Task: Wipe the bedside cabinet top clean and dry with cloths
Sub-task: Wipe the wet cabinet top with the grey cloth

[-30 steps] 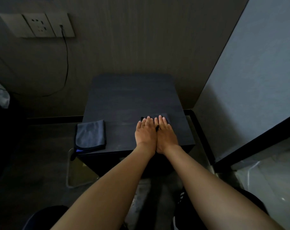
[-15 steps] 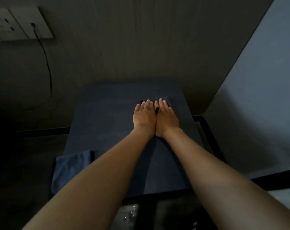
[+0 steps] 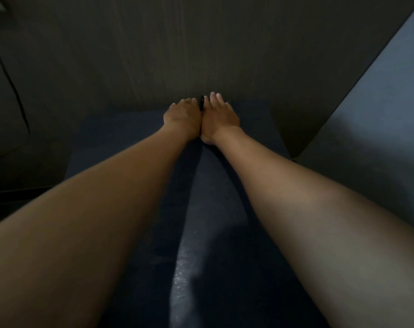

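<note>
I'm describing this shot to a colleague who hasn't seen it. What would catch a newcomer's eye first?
Two bare forearms fill the lower frame, converging on the left hand and right hand, pressed side by side at the far edge of the dark cabinet top, right against the wall. Between the arms, a wet-looking streak shines on the top. Any cloth under the hands is hidden.

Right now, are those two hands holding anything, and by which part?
It cannot be told. The left hand and right hand lie side by side at the far edge of the cabinet top. Only a small dark sliver shows between them.
</note>
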{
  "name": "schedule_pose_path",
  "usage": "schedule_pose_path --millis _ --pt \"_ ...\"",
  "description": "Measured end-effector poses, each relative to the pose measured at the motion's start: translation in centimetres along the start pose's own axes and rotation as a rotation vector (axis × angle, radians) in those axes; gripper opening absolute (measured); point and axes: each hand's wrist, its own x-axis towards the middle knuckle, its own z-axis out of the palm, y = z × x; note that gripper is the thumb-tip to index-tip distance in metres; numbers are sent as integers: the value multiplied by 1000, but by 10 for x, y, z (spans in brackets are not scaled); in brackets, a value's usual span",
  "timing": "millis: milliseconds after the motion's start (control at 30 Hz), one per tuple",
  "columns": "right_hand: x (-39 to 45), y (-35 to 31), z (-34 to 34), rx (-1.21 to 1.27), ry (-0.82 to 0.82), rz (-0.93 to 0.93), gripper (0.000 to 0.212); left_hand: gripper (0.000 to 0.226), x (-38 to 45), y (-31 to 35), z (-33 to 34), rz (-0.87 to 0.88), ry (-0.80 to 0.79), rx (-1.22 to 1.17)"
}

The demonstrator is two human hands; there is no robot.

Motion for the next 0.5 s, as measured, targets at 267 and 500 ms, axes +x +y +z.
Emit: schedule_pose_path --millis 267,500 --pt "-34 -23 3 0 4 -2 102 41 -36 -3 -11 -68 -8 54" --pt "-125 -63 20 -10 -27 -30 117 49 -141 -12 -13 -123 -37 68"
